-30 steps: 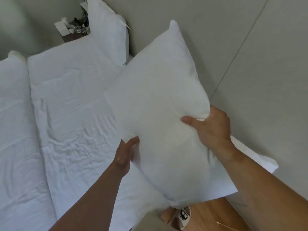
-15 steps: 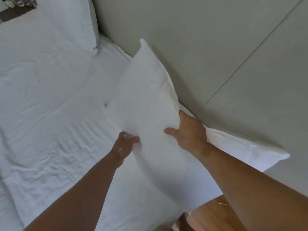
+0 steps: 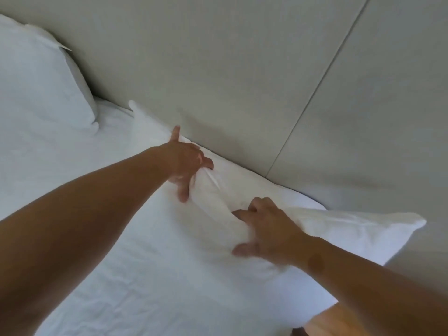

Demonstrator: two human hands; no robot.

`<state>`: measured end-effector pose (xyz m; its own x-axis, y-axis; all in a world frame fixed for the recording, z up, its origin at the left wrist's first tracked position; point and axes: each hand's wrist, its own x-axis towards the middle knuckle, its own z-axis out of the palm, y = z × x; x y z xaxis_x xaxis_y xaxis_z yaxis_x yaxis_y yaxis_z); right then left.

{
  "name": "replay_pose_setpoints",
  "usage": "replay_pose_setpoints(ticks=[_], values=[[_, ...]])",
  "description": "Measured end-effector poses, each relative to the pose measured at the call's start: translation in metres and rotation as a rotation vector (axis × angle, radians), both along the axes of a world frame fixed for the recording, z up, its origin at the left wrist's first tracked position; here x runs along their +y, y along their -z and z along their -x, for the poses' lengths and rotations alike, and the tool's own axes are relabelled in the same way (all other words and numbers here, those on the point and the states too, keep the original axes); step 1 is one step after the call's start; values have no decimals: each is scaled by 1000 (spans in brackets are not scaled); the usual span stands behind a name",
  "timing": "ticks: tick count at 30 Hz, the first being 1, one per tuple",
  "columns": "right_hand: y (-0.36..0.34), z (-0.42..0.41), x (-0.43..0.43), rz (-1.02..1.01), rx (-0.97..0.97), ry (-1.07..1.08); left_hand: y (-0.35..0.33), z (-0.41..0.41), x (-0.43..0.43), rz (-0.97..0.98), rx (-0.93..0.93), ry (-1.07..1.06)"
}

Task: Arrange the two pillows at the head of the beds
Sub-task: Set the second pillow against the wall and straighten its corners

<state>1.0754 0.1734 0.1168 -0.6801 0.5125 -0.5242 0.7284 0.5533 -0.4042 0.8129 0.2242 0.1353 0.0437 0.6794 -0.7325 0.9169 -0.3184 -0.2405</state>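
Note:
A white pillow (image 3: 327, 229) lies flat on the white bed (image 3: 116, 287), its long side against the grey padded headboard (image 3: 218, 69). My left hand (image 3: 186, 163) rests on its upper part, fingers pinching a fold of the cover. My right hand (image 3: 264, 234) grips the pillow's near side, fingers dug into the fabric. The pillow's right corner sticks out past the bed's edge. A second white pillow (image 3: 36, 78) leans upright against the headboard at the far left.
The headboard has a slanted seam (image 3: 315, 86) between two panels. A strip of wooden floor (image 3: 322, 323) shows at the bottom right beside the bed. The sheet is wrinkled in the near part.
The pillow went from held up in the air down onto the bed against the headboard. Both hands shifted onto its top, and my view moved closer to the headboard.

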Motion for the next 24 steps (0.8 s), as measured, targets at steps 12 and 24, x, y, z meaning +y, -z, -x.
replay_pose_setpoints(ticks=[12, 24], values=[[-2, -116, 52, -22, -374, 192, 12, 56, -18, -178, -54, 7], [-46, -178, 65, -190, -346, 277, -32, 65, -10, -253, -40, -48]])
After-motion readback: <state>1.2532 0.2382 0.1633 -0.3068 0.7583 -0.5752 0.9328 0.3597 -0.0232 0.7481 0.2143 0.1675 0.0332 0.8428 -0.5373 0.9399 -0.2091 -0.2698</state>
